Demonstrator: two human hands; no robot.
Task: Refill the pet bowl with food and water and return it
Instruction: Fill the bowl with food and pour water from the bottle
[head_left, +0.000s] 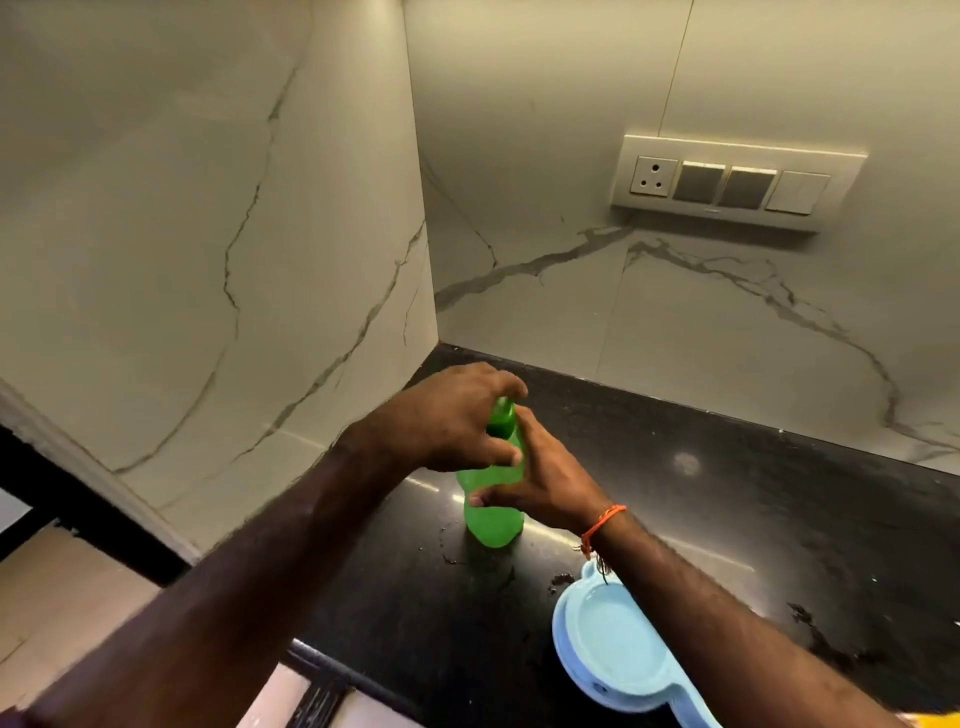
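Observation:
A green plastic bottle (491, 519) stands upright on the black countertop (727, 493), near the corner of the marble walls. My left hand (452, 421) is closed over the bottle's green cap (503, 413). My right hand (545, 483) grips the bottle's body, an orange thread band on its wrist. A light blue pet bowl (608, 649) sits on the counter at the lower right, partly hidden under my right forearm. Its visible compartment looks pale and may hold water; I cannot tell for sure.
A switch panel with a socket (732, 182) is mounted on the back wall. Small dark specks and drops lie on the counter around the bottle and bowl. The counter's front edge (322, 660) runs at lower left, with tiled floor (62, 613) beyond. A yellow object (940, 719) peeks in at the bottom right corner.

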